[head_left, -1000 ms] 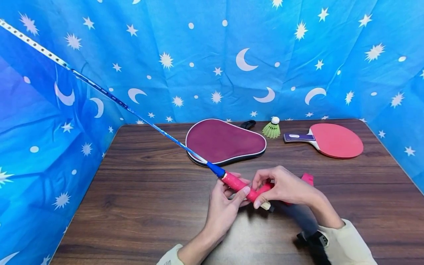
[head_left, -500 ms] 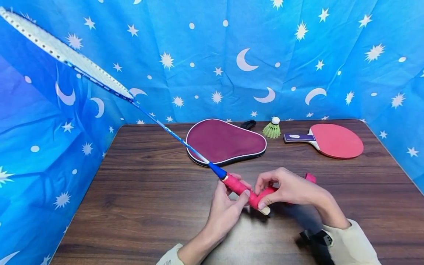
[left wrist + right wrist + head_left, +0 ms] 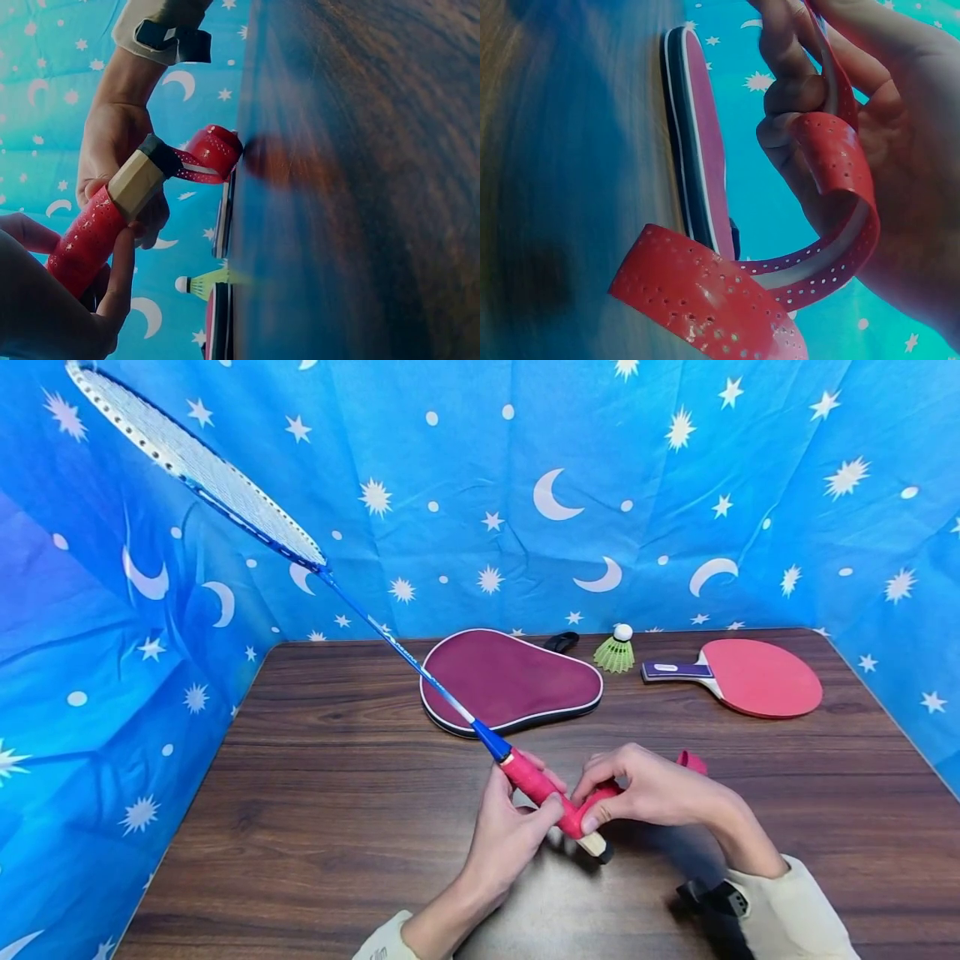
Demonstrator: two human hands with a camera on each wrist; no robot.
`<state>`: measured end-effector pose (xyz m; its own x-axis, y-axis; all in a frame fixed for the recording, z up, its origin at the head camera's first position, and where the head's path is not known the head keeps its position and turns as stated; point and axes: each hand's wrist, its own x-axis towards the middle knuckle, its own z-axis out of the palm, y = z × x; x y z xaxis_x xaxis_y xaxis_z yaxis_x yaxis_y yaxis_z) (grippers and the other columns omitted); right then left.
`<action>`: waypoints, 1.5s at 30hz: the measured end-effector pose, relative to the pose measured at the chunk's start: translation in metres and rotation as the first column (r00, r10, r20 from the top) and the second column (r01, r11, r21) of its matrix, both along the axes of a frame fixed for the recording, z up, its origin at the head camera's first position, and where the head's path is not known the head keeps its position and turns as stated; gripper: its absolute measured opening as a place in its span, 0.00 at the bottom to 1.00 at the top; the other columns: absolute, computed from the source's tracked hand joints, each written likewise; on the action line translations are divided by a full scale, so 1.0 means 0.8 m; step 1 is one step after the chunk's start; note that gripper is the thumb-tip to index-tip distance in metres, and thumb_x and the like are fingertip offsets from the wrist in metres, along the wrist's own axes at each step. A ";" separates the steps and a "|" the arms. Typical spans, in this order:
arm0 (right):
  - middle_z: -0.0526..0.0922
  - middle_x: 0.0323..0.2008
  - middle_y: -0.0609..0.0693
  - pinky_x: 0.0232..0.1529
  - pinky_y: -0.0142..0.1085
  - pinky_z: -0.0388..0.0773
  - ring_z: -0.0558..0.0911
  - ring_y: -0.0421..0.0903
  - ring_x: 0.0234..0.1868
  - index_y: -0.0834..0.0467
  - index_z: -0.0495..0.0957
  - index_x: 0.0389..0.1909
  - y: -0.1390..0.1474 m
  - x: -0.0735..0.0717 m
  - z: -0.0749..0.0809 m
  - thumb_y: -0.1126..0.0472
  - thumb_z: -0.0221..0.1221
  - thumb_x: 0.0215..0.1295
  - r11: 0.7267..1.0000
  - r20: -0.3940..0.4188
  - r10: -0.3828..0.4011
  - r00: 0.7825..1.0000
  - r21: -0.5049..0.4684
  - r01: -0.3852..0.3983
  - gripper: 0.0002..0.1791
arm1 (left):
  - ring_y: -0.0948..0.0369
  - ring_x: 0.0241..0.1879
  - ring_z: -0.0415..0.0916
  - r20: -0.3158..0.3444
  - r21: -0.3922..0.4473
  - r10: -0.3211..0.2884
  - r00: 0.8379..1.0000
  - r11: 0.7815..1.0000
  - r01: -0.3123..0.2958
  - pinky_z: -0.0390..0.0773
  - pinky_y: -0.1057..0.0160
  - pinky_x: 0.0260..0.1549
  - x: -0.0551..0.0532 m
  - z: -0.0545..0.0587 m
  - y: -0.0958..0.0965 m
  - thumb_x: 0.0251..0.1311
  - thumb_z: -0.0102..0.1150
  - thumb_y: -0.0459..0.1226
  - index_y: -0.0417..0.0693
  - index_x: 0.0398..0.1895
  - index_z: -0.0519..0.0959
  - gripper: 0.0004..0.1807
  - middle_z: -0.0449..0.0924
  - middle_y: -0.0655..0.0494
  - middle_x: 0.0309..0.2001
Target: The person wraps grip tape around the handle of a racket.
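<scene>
A blue and white badminton racket (image 3: 397,647) slants up to the left, its strung head (image 3: 217,472) in front of the backdrop. My left hand (image 3: 510,831) grips its handle, where red perforated grip tape (image 3: 528,779) is wrapped. Past the wrap, a stretch of pale wooden handle (image 3: 135,184) is bare down to the black butt cap (image 3: 159,154). With thumb and fingers my right hand (image 3: 648,789) pinches the tape beside the wrapped part. The loose tape (image 3: 697,292) curls down below that hand in the right wrist view.
Behind the hands lies a maroon paddle case (image 3: 510,681) with white piping. A green shuttlecock (image 3: 615,652) stands cork up beside it. To the right is a red table tennis paddle (image 3: 761,678). A starry blue cloth (image 3: 450,460) hangs around the wooden table (image 3: 337,810).
The racket has rolled in my hands, so its head now shows its strings instead of the edge, and has come further into view. The butt end has dropped slightly; both hands keep their holds.
</scene>
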<state>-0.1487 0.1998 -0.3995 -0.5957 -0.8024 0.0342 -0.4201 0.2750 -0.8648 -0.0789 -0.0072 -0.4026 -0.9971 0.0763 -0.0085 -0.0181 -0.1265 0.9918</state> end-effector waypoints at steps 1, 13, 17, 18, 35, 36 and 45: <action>0.83 0.35 0.41 0.35 0.34 0.76 0.78 0.41 0.35 0.44 0.86 0.41 -0.001 0.000 -0.001 0.50 0.67 0.59 1.000 0.008 0.011 1.000 -0.002 -0.011 0.10 | 0.58 0.37 0.76 0.006 0.006 -0.001 1.000 1.000 0.001 0.76 0.69 0.24 0.000 0.000 0.000 0.50 0.59 0.23 0.43 0.49 0.69 0.22 0.82 0.47 0.40; 0.82 0.31 0.41 0.29 0.32 0.73 0.74 0.37 0.28 0.43 0.85 0.41 -0.001 0.000 -0.007 0.47 0.67 0.60 0.998 0.063 -0.004 0.998 0.068 -0.001 0.10 | 0.56 0.35 0.78 0.030 0.082 -0.054 0.998 0.995 0.051 0.76 0.68 0.30 -0.001 0.000 0.001 0.55 0.59 0.24 0.42 0.52 0.58 0.26 0.81 0.42 0.45; 0.82 0.28 0.40 0.26 0.30 0.71 0.72 0.36 0.26 0.43 0.84 0.38 -0.002 0.000 -0.006 0.47 0.68 0.58 0.998 0.060 -0.013 0.998 0.063 0.009 0.09 | 0.59 0.33 0.76 0.060 0.055 -0.072 0.996 0.996 0.069 0.75 0.69 0.30 0.000 0.000 0.002 0.57 0.63 0.29 0.44 0.54 0.60 0.26 0.77 0.47 0.50; 0.82 0.28 0.40 0.26 0.30 0.70 0.71 0.35 0.26 0.43 0.84 0.37 -0.003 0.000 -0.006 0.47 0.68 0.58 0.998 0.058 -0.009 0.998 0.060 0.006 0.09 | 0.59 0.34 0.76 0.068 0.039 -0.069 0.995 0.997 0.066 0.74 0.68 0.30 0.000 -0.001 0.001 0.57 0.64 0.30 0.45 0.54 0.61 0.26 0.75 0.48 0.51; 0.78 0.22 0.40 0.22 0.30 0.66 0.67 0.34 0.23 0.46 0.83 0.31 -0.003 0.001 -0.005 0.49 0.72 0.52 0.999 0.066 -0.037 0.997 -0.008 0.038 0.10 | 0.50 0.42 0.81 0.061 0.136 -0.041 0.997 0.990 0.032 0.80 0.65 0.39 -0.007 0.001 -0.004 0.49 0.72 0.25 0.39 0.52 0.71 0.27 0.83 0.42 0.42; 0.77 0.21 0.40 0.21 0.30 0.66 0.67 0.34 0.23 0.45 0.82 0.31 -0.003 0.001 -0.005 0.50 0.72 0.52 0.999 0.064 -0.037 0.997 -0.016 0.038 0.09 | 0.49 0.42 0.81 0.054 0.150 -0.040 0.998 0.988 0.031 0.81 0.64 0.38 -0.007 0.001 -0.004 0.49 0.72 0.25 0.39 0.52 0.70 0.28 0.84 0.41 0.42; 0.78 0.23 0.40 0.21 0.31 0.66 0.68 0.35 0.24 0.46 0.81 0.32 -0.005 0.001 -0.004 0.56 0.72 0.53 0.998 0.036 -0.025 0.999 -0.059 0.028 0.08 | 0.48 0.48 0.79 -0.007 0.163 -0.045 0.999 0.986 0.046 0.81 0.59 0.45 -0.008 0.004 -0.003 0.55 0.70 0.29 0.42 0.53 0.68 0.25 0.84 0.46 0.46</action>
